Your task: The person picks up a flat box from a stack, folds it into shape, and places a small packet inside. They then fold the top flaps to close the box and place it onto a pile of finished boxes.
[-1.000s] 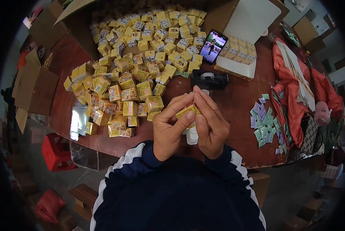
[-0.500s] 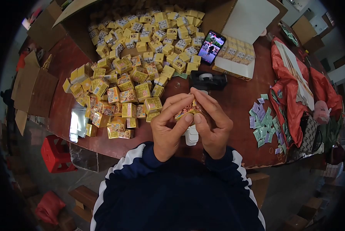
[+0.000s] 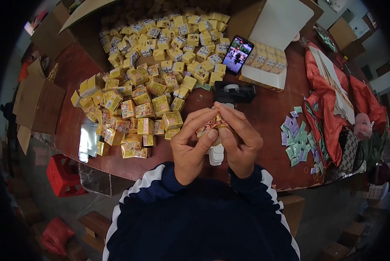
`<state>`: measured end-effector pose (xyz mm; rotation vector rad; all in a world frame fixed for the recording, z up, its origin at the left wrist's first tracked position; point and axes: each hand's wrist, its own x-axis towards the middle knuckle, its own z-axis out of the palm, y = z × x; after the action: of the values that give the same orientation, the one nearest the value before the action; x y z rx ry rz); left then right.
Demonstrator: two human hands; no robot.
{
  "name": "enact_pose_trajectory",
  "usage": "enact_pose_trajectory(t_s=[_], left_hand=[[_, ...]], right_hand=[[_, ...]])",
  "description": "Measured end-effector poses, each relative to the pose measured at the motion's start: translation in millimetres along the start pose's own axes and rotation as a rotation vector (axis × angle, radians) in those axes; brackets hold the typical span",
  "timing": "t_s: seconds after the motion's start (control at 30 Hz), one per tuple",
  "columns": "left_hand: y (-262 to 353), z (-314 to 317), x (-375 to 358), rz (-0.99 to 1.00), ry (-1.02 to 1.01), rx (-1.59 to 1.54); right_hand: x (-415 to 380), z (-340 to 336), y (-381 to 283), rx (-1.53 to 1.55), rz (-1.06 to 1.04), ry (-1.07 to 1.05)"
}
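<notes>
Both hands hold one small printed box (image 3: 209, 127) between them, in front of my chest. My left hand (image 3: 189, 143) grips its left side, thumb at the near edge. My right hand (image 3: 242, 144) closes on the right side, and the fingertips of both hands meet above it. Much of the box is hidden by the fingers. Below the hands, a white rounded object (image 3: 216, 155) shows partly on the table. Left of my left hand lies a heap of yellow printed boxes (image 3: 144, 108) in shiny wrapping.
A large carton (image 3: 79, 19) holds many yellow-and-white pieces (image 3: 164, 42). Beyond the hands stand a black tape dispenser (image 3: 236, 92), a lit phone (image 3: 238, 54) and an open white display box (image 3: 264, 81). Green and purple sachets (image 3: 296, 139) lie right, beside red plastic bags (image 3: 327, 108).
The hands stay almost in place, with the box tilted slightly between the fingers. The picture on the phone screen differs.
</notes>
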<state>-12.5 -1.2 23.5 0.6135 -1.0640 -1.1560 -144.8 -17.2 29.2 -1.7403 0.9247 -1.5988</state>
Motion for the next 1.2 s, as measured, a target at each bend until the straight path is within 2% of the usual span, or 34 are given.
enact_pose_trajectory(t_s=[0.1, 0.17, 0.2, 0.27, 0.37, 0.9, 0.97, 1.1, 1.2], left_hand=[[-0.5, 0.7, -0.1, -0.09, 0.042, -0.05], [-7.4, -2.6, -0.2, 0.055, 0.007, 0.127], [-8.6, -2.6, 1.6, 0.053, 0.007, 0.129], [-11.3, -1.4, 7.4, 0.216, 0.013, 0.296], [-12.1, 1.4, 9.6, 0.254, 0.036, 0.313], [-8.1, 4.9, 14.1, 0.251, 0.021, 0.488], [-2.6, 6.4, 15.0, 0.188, -0.055, 0.421], [0.7, 6.8, 15.0, 0.16, -0.089, 0.422], [-1.1, 6.8, 12.6, 0.232, -0.075, 0.466]], right_hand=[[4.9, -2.3, -1.5, -0.033, -0.063, 0.008], [5.0, -3.8, -1.5, -0.123, -0.16, -0.028], [5.1, -3.2, -1.8, -0.122, -0.158, -0.028], [6.1, -0.4, -2.7, -0.227, -0.272, -0.05], [2.5, 3.2, -2.5, -0.25, -0.286, -0.027], [-1.5, 10.7, -2.9, -0.332, -0.248, 0.087], [-3.2, 9.3, -5.7, -0.224, -0.112, 0.133], [-1.7, 6.1, -5.9, -0.198, -0.066, 0.115], [-2.0, 8.0, -7.6, -0.183, -0.075, 0.1]])
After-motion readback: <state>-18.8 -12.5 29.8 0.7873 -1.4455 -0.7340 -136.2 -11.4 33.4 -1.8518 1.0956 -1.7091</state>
